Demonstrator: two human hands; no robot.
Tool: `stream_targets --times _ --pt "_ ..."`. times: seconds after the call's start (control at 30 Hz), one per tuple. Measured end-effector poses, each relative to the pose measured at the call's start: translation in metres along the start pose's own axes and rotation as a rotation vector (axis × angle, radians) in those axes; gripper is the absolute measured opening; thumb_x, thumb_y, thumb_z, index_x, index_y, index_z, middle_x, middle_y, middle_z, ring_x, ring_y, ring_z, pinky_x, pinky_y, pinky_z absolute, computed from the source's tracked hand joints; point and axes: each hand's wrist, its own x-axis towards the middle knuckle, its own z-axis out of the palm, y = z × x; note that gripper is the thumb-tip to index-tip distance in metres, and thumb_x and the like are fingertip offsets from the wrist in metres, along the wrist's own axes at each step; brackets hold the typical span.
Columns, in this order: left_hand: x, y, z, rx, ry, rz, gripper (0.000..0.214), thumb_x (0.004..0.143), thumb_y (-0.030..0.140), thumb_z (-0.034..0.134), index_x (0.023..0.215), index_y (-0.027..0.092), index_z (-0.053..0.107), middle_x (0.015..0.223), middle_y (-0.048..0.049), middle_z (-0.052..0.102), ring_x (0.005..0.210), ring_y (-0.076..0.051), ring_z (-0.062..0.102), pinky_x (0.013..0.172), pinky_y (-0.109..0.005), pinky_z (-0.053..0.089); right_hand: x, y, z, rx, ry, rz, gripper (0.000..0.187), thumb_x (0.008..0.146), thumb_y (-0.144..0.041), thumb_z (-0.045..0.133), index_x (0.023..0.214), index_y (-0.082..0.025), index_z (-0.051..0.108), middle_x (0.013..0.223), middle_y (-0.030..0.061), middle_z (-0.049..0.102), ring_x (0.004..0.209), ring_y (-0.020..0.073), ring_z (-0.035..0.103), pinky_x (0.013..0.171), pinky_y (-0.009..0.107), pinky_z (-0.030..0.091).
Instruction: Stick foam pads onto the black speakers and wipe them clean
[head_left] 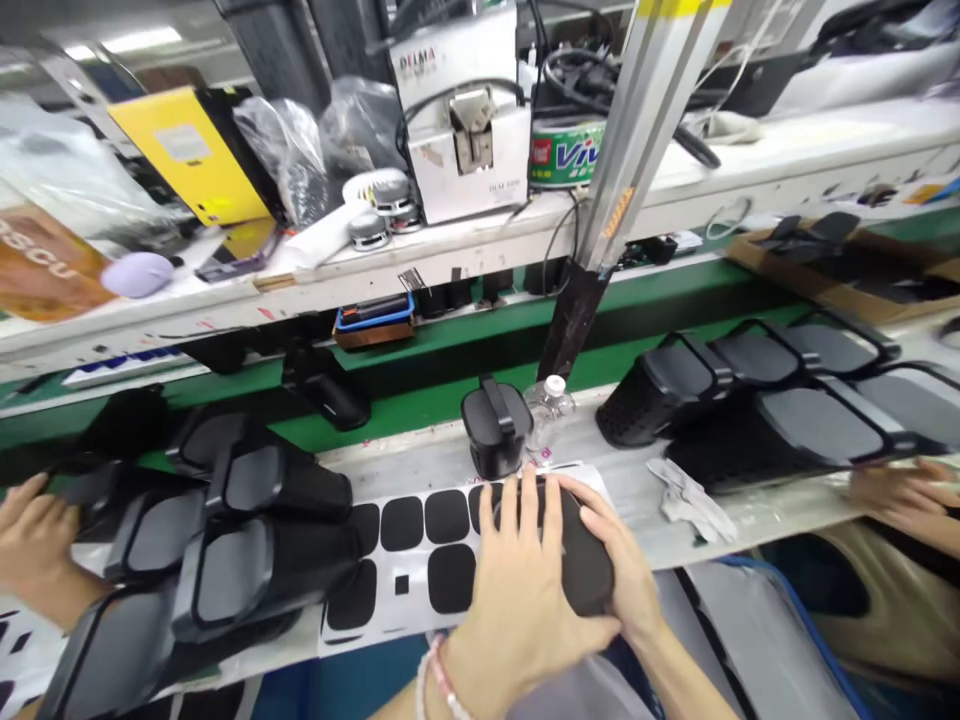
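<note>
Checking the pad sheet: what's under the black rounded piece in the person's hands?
Black pads on a white sheet show beside the black rounded piece; whatever lies directly beneath it is covered.

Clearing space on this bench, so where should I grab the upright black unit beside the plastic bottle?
Grip the upright black unit around its rounded body, coming from the near side. The sticker sheet lies flat there, leaving room, while the plastic bottle crowds its right. The top strap may not bear weight.
</note>
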Motion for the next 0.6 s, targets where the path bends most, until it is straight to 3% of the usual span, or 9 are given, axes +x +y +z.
stream_targets --times 0.17,0.27,0.37,0.47,0.6 --pt "-0.006 -0.005 0.006 -0.022 0.081 -0.024 0.094 0.058 0.038 0.072 0.142 0.01 0.04 0.14 -0.0218 0.048 0.126 -0.044 0.044 0.101 -0.064 0.04 -0.002 -0.003 0.012 0.065 -0.003 0.009 0.037 0.084 -0.05 0.061 0.113 -0.028 0.07 0.13 0.0059 0.061 0.128 0.0284 0.049 0.114 0.046 0.033" --pt "-0.021 -0.023 0.001 -0.085 0.122 -0.048 0.097 0.054 0.032 0.075 0.142 0.018 0.04 0.143 -0.0195 0.045 0.129 -0.043 0.043 0.103 -0.064 0.039 0.0 0.019 0.014 0.13 -0.055 0.024 0.042 0.088 -0.053 0.055 0.118 -0.027 0.068 0.13 0.0072 0.061 0.127 0.0271 0.051 0.113 0.045 0.035" --pt "-0.043 -0.049 -0.016 -0.222 0.184 -0.231 0.094 0.057 0.035 0.078 0.142 0.024 0.041 0.145 -0.0166 0.044 0.131 -0.043 0.042 0.105 -0.066 0.038 0.007 0.055 -0.005 0.09 -0.038 0.129 0.05 0.084 -0.062 0.056 0.114 -0.024 0.071 0.125 0.0086 0.065 0.124 0.0296 0.053 0.113 0.049 0.032" --pt "-0.07 -0.071 -0.043 -0.471 0.283 -0.447 0.09 0.065 0.047 0.076 0.144 0.027 0.038 0.145 -0.0126 0.047 0.133 -0.039 0.043 0.11 -0.064 0.032 0.009 0.084 -0.035 -0.023 0.062 0.241 0.054 0.072 -0.065 0.067 0.105 -0.024 0.075 0.123 0.0083 0.065 0.128 0.0325 0.049 0.116 0.049 0.024" --pt "-0.094 -0.075 -0.071 -0.817 0.409 -0.52 0.094 0.066 0.054 0.074 0.147 0.027 0.033 0.146 -0.0081 0.048 0.134 -0.036 0.044 0.112 -0.053 0.038 0.004 0.089 -0.047 0.181 0.101 0.389 0.052 0.061 -0.071 0.072 0.088 -0.026 0.077 0.107 0.0075 0.072 0.119 0.0354 0.057 0.107 0.048 0.041"
